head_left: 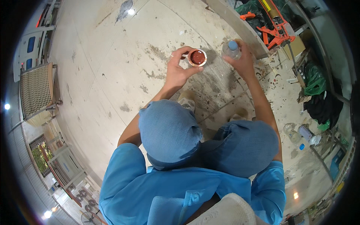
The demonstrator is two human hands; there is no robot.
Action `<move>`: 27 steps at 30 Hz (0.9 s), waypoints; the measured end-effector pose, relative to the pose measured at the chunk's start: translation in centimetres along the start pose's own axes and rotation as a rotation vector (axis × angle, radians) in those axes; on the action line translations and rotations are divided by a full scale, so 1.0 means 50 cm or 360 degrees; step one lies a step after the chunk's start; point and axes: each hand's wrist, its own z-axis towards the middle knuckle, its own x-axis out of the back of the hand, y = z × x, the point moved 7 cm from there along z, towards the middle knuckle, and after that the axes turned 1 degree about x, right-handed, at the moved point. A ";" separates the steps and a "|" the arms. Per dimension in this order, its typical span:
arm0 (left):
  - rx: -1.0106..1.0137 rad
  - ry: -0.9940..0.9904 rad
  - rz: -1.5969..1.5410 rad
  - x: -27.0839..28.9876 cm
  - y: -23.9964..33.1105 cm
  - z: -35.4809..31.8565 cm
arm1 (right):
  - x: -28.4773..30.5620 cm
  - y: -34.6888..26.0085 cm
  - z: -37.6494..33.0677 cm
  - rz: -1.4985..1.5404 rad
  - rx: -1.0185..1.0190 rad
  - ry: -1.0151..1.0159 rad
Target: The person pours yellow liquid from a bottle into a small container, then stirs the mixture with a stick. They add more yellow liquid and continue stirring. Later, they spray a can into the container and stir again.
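Note:
My left hand (181, 67) is closed round a small round cup of reddish-brown liquid (197, 57), thumb and fingers on its pale rim. Off to the right, my right hand (242, 60) grips a clear plastic bottle (229, 51) with a blue cap, which stands upright as seen from above. Cup and bottle are apart, with a stretch of stained floor between them. Both hands are stretched out ahead of my knees. How full the bottle is, I cannot tell.
An orange caulking gun (275, 32) lies among bags and boxes at the upper right, behind a pale board edge (240, 28). A green plastic bag (315, 79), a clear bottle (290, 130) and a can (306, 133) are on the right. A woven chair (36, 90) stands far left.

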 end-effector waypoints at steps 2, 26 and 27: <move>-0.0027 -0.0069 0.0005 -0.010 0.000 0.029 | -0.037 0.032 -0.012 0.0172 -0.0110 -0.0092; -0.0341 -0.0061 -0.0038 -0.164 -0.055 0.074 | 0.118 -0.175 -0.140 0.0014 -0.0969 -0.1009; -0.0350 -0.0051 -0.0027 -0.171 -0.055 0.072 | 0.121 -0.176 -0.141 -0.0029 -0.1004 -0.1026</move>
